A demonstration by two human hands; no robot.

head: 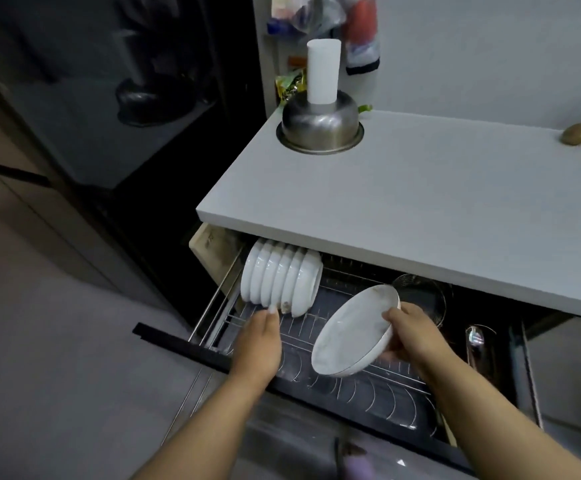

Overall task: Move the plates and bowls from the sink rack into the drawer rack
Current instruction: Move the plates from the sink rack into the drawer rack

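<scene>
The drawer rack (379, 393), a wire rack in a pulled-out drawer, sits below the grey counter. Several white plates and bowls (278, 282) stand on edge in a row at its left end. My right hand (417, 336) grips a white marbled plate (351, 332) by its right rim and holds it tilted above the middle of the rack. My left hand (259, 344) reaches to the foot of the standing row, fingers straight, fingertips touching the bottom edge of the plates. The sink rack is out of view.
The grey counter (420, 202) overhangs the back of the drawer. On it an upturned steel bowl (320, 128) carries a white cup (323, 72). A wire basket (424, 296) and a ladle (476, 341) lie in the drawer's right part. The drawer's black front (178, 344) juts toward me.
</scene>
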